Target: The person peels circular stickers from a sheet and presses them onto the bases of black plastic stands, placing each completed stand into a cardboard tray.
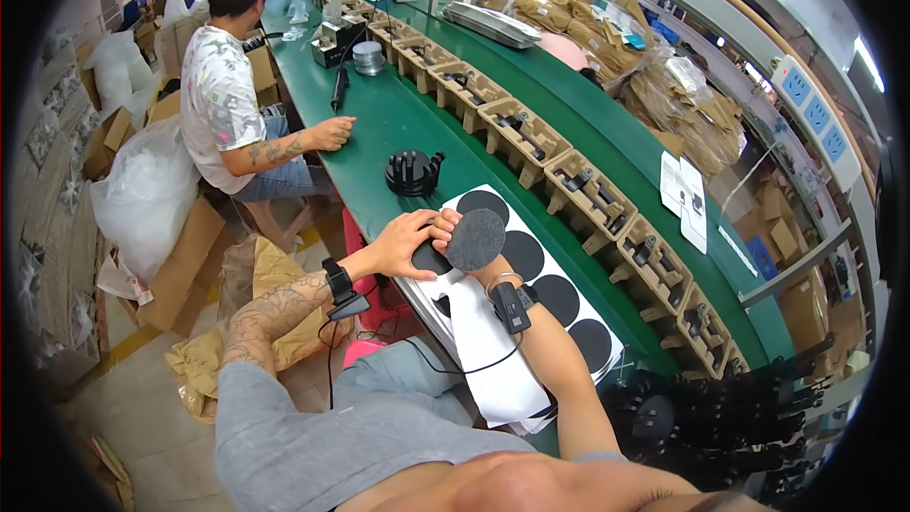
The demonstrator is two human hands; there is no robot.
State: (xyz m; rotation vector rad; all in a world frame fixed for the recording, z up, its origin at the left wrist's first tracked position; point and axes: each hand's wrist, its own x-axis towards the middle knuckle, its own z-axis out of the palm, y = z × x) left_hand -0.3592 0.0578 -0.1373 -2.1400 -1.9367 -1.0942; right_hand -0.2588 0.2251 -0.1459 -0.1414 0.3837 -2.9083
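A dark grey round pad [476, 240] faces up on a black part [432, 260] held between my hands. My left hand [406, 245] closes on the black part at the pad's left edge, its fingers bent. My right hand [497, 268] holds the same piece from behind the pad, which hides most of its fingers. Beneath my hands lies a white sheet of black round pads [522, 255], with a crumpled white backing sheet [488, 346] over its near side. Beyond them a black round part with ribs [413, 173] stands on the green bench [379, 133].
A row of tan trays [597, 201] holding black parts runs along the bench. Many black parts [701, 417] are piled at the lower right. On the left sits a co-worker [223, 85], one hand on the bench near a black tool [339, 90]. Cardboard boxes [175, 270] stand on the floor.
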